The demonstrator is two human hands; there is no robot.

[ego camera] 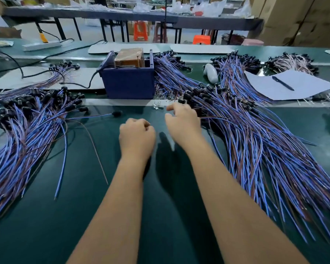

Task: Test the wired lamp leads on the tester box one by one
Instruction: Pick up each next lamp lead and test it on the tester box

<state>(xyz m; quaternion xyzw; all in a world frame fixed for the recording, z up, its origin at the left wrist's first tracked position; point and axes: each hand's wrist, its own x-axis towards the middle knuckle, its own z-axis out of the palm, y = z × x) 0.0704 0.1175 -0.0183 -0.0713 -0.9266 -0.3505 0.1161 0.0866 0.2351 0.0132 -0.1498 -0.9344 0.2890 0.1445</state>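
The blue tester box point(129, 83) stands at the middle back of the green table, with a brown block inside it. A big heap of blue and brown wired lamp leads point(255, 141) lies to its right, and another heap point(25, 130) lies to the left. One single lead point(95, 116) with a black lamp holder lies apart, in front of the left heap. My left hand point(136, 137) hovers over the bare table with its fingers curled, and I see nothing in it. My right hand point(182, 119) reaches to the near edge of the right heap, fingers loosely bent, empty.
A sheet of paper point(286, 85) with a pen point(283, 83) lies at the right rear. A white object point(211, 72) rests between two bundles. A black cable point(90, 80) runs from the tester box to the left. Small clear parts point(156, 106) sit in front of the box.
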